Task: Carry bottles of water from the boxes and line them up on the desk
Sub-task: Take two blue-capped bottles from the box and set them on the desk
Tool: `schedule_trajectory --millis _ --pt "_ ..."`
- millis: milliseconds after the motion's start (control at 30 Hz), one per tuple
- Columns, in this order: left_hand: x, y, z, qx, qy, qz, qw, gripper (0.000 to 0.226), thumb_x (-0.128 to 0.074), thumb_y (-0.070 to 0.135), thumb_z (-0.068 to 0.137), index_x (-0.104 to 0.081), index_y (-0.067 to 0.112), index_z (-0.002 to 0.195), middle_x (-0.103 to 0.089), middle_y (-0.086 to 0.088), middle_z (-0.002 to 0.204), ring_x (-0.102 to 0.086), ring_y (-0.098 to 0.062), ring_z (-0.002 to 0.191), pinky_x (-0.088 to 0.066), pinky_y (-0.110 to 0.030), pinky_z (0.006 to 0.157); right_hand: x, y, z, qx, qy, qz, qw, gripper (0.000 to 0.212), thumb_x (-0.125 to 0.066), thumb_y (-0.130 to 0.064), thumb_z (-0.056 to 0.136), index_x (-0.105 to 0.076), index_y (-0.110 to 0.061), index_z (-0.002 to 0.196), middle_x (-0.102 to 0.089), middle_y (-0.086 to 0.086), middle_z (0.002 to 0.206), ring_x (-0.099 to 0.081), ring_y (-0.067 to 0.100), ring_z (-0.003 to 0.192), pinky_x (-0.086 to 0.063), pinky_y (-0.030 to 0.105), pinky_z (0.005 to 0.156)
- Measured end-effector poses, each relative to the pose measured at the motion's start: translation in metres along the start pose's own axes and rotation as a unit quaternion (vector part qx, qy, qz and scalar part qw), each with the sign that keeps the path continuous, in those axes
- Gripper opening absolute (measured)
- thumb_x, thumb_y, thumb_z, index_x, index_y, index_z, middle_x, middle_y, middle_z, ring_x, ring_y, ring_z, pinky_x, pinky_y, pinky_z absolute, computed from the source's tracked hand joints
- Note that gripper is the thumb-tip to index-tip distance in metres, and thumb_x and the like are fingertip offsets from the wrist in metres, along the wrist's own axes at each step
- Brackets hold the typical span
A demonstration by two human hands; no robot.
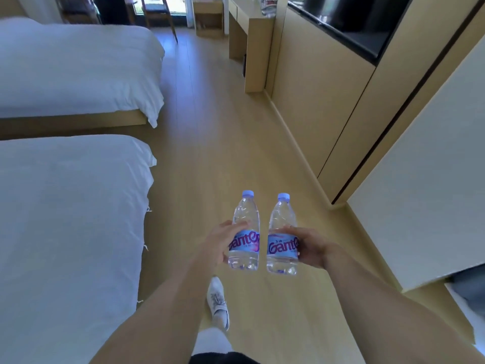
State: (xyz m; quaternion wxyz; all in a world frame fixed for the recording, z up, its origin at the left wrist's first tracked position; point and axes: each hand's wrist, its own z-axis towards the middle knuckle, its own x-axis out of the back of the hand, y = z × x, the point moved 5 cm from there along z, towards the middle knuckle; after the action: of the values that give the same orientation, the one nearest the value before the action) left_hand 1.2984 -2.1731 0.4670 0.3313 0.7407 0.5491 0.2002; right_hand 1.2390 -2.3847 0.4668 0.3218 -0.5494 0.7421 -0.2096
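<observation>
Two clear water bottles held upright side by side over the wood floor (231, 143), left bottle (245, 227) and right bottle (282, 232), pale blue caps, blue labels reading "Gante" in magenta, left hand (217, 245) and right hand (311, 245) with fingers curled round the labels, desk (250, 27) far right.

left hand (217, 245): grips bottle (245, 232) | right hand (312, 248): grips second bottle (282, 237) | both upright
</observation>
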Motion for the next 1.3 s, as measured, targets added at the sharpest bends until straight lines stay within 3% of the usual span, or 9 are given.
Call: schedule_trajectory --millis 167,300,433,633,767,933,1033,1200,1300 --pt "0.032 0.058 0.080 -0.002 0.003 -0.011 1.000 0.049 -0.081 0.049 0.062 -0.068 0.030 0.106 -0.077 -0.008 0.103 -0.076 -0.029 0.094 -0.056 -0.060 0.086 -0.014 -0.068 0.085 -0.012 0.016 -0.008 1.000 0.050 -0.064 -0.027 0.093 -0.057 0.000 0.134 -0.054 0.023 0.141 -0.049 0.038 0.133 -0.038 0.054 0.112" --pt "0.062 0.123 0.135 0.002 0.009 -0.009 1.000 0.041 -0.080 0.046 0.071 -0.068 0.031 0.107 -0.076 -0.009 0.107 -0.075 -0.029 0.093 -0.055 -0.060 0.087 -0.037 -0.132 0.143 -0.017 0.028 -0.009 0.999 0.052 -0.065 -0.025 0.092 -0.055 0.002 0.135 -0.053 0.025 0.140 -0.053 0.039 0.129 -0.038 0.053 0.112" --pt "0.092 0.194 0.184 -0.008 0.010 -0.009 1.000 0.041 -0.079 0.044 0.078 -0.065 0.031 0.113 -0.075 -0.009 0.110 -0.073 -0.031 0.103 -0.052 -0.061 0.094 -0.063 -0.197 0.198 0.003 0.013 -0.011 1.000 0.052 -0.061 -0.025 0.094 -0.053 0.003 0.137 -0.051 0.027 0.142 -0.055 0.037 0.121 -0.036 0.052 0.114" --pt "0.128 0.271 0.250 -0.017 0.018 -0.019 1.000 0.043 -0.081 0.042 0.077 -0.064 0.030 0.115 -0.075 -0.009 0.109 -0.074 -0.031 0.099 -0.053 -0.063 0.092 -0.091 -0.276 0.273 0.005 -0.013 -0.009 1.000 0.055 -0.061 -0.026 0.093 -0.051 0.003 0.139 -0.052 0.027 0.140 -0.056 0.037 0.120 -0.037 0.054 0.113" --pt "0.144 0.307 0.300 -0.022 0.022 -0.028 0.999 0.044 -0.081 0.042 0.078 -0.063 0.028 0.116 -0.074 -0.011 0.112 -0.072 -0.034 0.106 -0.051 -0.064 0.095 -0.097 -0.318 0.331 0.000 -0.025 -0.009 1.000 0.054 -0.059 -0.023 0.095 -0.049 0.005 0.139 -0.053 0.028 0.139 -0.057 0.036 0.114 -0.039 0.054 0.111" --pt "0.164 0.364 0.371 -0.022 0.041 -0.040 0.998 0.042 -0.079 0.039 0.082 -0.063 0.025 0.118 -0.075 -0.004 0.092 -0.073 -0.025 0.082 -0.056 -0.056 0.088 -0.100 -0.379 0.418 -0.017 -0.054 -0.028 0.998 0.053 -0.058 -0.023 0.096 -0.049 0.006 0.139 -0.052 0.029 0.139 -0.056 0.037 0.115 -0.038 0.053 0.112" --pt "0.174 0.411 0.415 -0.026 0.048 -0.049 0.997 0.039 -0.076 0.036 0.085 -0.063 0.024 0.120 -0.074 -0.003 0.091 -0.072 -0.022 0.078 -0.058 -0.052 0.086 -0.103 -0.429 0.472 -0.021 -0.075 -0.037 0.996 0.052 -0.057 -0.023 0.096 -0.050 0.005 0.139 -0.053 0.029 0.139 -0.057 0.038 0.117 -0.039 0.054 0.111" --pt "0.187 0.492 0.475 -0.025 0.068 -0.049 0.996 0.037 -0.075 0.036 0.085 -0.065 0.026 0.119 -0.072 -0.007 0.103 -0.069 -0.025 0.090 -0.053 -0.060 0.094 -0.112 -0.520 0.538 -0.042 -0.122 -0.047 0.991 0.050 -0.053 -0.026 0.099 -0.051 0.003 0.139 -0.061 0.023 0.124 -0.065 0.032 0.096 -0.055 0.041 0.084" --pt "0.197 0.534 0.505 -0.028 0.076 -0.064 0.995 0.036 -0.074 0.035 0.087 -0.064 0.025 0.120 -0.072 -0.007 0.104 -0.069 -0.026 0.091 -0.053 -0.061 0.093 -0.118 -0.564 0.575 -0.045 -0.128 -0.063 0.989 0.051 -0.053 -0.026 0.099 -0.050 0.004 0.139 -0.059 0.023 0.124 -0.064 0.032 0.095 -0.052 0.042 0.088"
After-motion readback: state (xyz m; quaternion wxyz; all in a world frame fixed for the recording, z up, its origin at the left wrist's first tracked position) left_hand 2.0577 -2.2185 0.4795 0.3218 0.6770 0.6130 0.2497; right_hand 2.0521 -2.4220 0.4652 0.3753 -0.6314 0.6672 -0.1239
